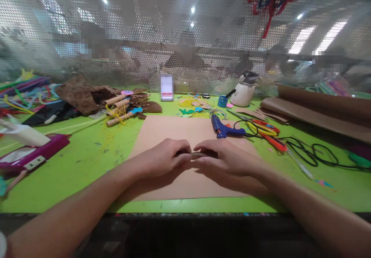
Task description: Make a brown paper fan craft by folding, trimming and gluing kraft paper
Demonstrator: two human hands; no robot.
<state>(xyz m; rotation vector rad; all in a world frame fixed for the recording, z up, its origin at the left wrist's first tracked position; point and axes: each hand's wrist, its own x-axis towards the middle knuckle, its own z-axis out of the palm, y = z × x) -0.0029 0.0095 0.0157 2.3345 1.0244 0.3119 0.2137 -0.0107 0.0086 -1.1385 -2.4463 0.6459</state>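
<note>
Above a large sheet of brown paper [174, 186] on the green table, both hands meet over a small, thin brownish piece [198, 154], maybe paper. My left hand [165, 155] is closed, with thumb and fingers pinching the piece's left end. From the other side, my right hand [224, 155] pinches its right end, fingers curled over it. Most of the piece is hidden by my fingers, so its shape cannot be made out. A blue glue gun [223, 128] lies just beyond my right hand, on the sheet's far right corner.
Orange-handled scissors [275, 140] and a black cable [311, 155] lie at the right, before brown paper rolls [319, 113]. A white jug [243, 91], blue pot [223, 101] and phone [167, 87] stand at the back. Left are brown paper tubes [117, 113] and a purple power strip [43, 153].
</note>
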